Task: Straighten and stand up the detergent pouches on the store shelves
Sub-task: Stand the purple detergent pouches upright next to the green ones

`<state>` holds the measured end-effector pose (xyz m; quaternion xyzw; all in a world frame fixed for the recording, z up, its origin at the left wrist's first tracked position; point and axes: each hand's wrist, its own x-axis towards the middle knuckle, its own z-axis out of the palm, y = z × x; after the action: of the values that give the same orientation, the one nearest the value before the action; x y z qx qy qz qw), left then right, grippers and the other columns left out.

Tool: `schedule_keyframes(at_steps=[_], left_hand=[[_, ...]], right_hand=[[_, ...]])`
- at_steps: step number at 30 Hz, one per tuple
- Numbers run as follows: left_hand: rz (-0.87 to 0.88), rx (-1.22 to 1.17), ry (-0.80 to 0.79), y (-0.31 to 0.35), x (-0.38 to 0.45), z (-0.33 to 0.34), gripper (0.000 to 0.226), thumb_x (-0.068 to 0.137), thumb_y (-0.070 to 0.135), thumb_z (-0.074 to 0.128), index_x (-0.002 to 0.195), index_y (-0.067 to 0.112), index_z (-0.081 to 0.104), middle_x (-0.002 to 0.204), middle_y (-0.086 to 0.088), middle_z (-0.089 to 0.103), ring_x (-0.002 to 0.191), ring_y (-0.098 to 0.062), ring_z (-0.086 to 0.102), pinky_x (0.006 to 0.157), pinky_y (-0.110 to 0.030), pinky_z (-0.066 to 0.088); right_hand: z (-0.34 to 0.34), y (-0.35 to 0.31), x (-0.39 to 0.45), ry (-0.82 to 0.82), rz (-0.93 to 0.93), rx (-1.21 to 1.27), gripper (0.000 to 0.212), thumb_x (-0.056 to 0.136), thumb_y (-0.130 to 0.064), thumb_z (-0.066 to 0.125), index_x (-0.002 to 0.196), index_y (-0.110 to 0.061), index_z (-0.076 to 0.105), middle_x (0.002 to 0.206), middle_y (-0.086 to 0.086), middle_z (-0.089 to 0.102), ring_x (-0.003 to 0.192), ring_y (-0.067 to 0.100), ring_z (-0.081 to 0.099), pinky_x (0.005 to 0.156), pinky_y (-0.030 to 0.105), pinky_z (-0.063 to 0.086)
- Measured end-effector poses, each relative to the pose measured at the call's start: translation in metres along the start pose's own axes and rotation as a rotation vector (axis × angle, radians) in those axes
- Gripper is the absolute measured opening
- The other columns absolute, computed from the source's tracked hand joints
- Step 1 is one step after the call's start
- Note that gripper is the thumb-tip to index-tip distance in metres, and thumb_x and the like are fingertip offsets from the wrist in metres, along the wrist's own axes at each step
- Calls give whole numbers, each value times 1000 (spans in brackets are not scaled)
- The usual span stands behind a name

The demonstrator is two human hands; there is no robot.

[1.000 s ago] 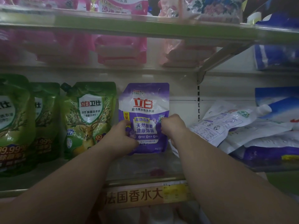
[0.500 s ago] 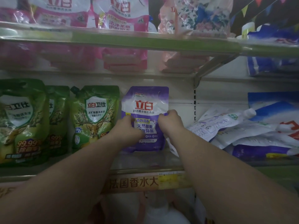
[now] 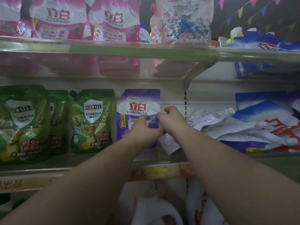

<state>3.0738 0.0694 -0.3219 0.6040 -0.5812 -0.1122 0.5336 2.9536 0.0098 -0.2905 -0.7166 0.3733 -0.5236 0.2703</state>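
- My left hand [image 3: 142, 129] is curled against the front of the purple detergent pouch [image 3: 138, 108], fingers bent onto its lower half.
- My right hand [image 3: 170, 118] is curled at the pouch's right edge, thumb and fingers pinching there, touching my left hand.
- The purple pouch stands upright on the middle shelf [image 3: 100, 161], just right of the green detergent pouches [image 3: 91, 120], which also stand upright.
- To the right, white and blue pouches [image 3: 243, 127] lie flat in a heap on the same shelf.
- Pink pouches [image 3: 113, 21] stand on the upper shelf [image 3: 129, 51].
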Motion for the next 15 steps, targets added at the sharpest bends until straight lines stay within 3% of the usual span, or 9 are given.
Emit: schedule_keyframes(at_steps=[2, 5, 8, 15], left_hand=[[48, -16, -24, 4, -5, 13, 98, 78, 41, 86, 161, 30, 34, 156, 0, 44, 127, -19, 52, 92, -36, 55], [87, -17, -62, 11, -13, 29, 106, 64, 51, 81, 158, 35, 35, 150, 1, 51, 133, -23, 56, 107, -49, 55], [104, -10, -83, 17, -12, 43, 103, 67, 60, 80, 157, 44, 32, 156, 2, 51, 142, -26, 52, 112, -52, 51], [213, 163, -88, 32, -13, 73, 118, 62, 86, 73, 162, 50, 23, 165, 9, 44, 149, -22, 47, 114, -52, 48]], right_hand=[[-5, 1, -4, 22, -12, 14, 54, 102, -27, 56, 155, -20, 46, 152, 5, 52, 110, 19, 50, 85, 30, 42], [-17, 0, -8, 66, -61, -25, 47, 100, -26, 58, 147, -21, 52, 146, 2, 55, 105, 17, 51, 73, 25, 39], [-32, -4, -10, 108, -110, -65, 42, 98, -26, 61, 140, -21, 57, 142, 0, 58, 107, 16, 52, 87, 29, 37], [-75, -2, -17, 219, -122, -53, 35, 96, -24, 60, 131, -23, 59, 132, -2, 62, 110, 18, 57, 86, 29, 39]])
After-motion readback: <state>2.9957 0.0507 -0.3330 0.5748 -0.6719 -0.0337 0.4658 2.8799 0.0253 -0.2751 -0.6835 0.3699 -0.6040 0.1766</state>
